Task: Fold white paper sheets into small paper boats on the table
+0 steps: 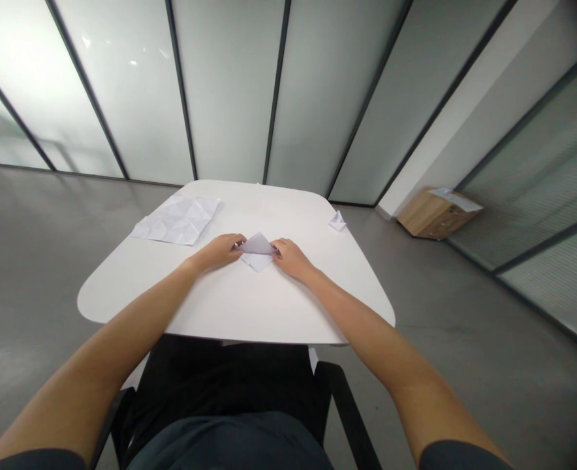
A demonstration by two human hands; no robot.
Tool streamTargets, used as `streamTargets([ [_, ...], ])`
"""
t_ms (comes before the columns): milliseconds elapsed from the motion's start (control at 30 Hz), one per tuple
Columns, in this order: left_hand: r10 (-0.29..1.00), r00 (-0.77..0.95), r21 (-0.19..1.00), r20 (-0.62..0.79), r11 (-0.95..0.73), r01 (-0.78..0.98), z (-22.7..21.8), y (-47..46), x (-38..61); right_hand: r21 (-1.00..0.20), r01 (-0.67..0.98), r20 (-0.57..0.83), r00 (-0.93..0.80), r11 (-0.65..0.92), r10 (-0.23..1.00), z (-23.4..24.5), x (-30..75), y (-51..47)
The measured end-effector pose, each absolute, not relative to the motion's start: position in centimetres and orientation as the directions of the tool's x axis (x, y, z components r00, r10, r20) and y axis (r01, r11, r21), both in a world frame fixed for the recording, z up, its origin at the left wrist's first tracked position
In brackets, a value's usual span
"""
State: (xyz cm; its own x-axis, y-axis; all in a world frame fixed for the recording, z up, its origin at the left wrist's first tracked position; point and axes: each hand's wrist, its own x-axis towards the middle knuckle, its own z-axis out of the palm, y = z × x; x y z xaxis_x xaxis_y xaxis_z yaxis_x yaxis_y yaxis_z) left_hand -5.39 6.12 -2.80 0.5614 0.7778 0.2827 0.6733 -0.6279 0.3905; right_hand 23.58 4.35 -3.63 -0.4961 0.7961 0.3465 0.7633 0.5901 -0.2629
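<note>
A folded sheet of white paper [258, 245], diamond-shaped with a crease across its middle, is in front of me over the white table [249, 307]. Its upper flap stands partly raised and looks greyer than the lower part. My left hand [223, 250] pinches the left corner between thumb and fingers. At the opposite corner, my right hand [291, 257] grips the paper with bent fingers. Some fingertips are hidden behind the flap.
A creased, unfolded paper sheet [178, 220] lies at the table's left. Near the right edge sits a small folded paper piece [337, 221]. A cardboard box [423, 214] stands on the floor by the frosted glass wall [230, 85]. Chair armrests [347, 411] flank me.
</note>
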Motion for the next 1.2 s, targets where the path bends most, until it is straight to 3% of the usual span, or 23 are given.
streamTargets([
  [333, 0.737, 0.607, 0.468, 0.297, -0.667, 0.58, -2.1, 5.8, -5.8, -0.24, 0.674, 0.349, -0.611, 0.698, 0.71, -2.8, 24.4, 4.6],
  [700, 0.623, 0.723, 0.273, 0.3, -0.782, 0.56, -1.0, 5.0, -6.3, -0.211, 0.621, 0.343, -0.676, 0.755, 0.652, -2.9, 24.7, 4.7],
  [900, 0.671, 0.657, 0.184, 0.344, -0.734, 0.654, -1.4, 4.4, -4.9, -0.191, 0.676, 0.319, -0.643, 0.711, 0.697, -2.5, 24.2, 4.1],
  [1200, 0.69, 0.65, 0.179, 0.318, -0.717, 0.673, -1.2, 3.4, -3.9, -0.191, 0.741, 0.266, -0.593, 0.644, 0.76, -2.4, 22.3, 2.7],
])
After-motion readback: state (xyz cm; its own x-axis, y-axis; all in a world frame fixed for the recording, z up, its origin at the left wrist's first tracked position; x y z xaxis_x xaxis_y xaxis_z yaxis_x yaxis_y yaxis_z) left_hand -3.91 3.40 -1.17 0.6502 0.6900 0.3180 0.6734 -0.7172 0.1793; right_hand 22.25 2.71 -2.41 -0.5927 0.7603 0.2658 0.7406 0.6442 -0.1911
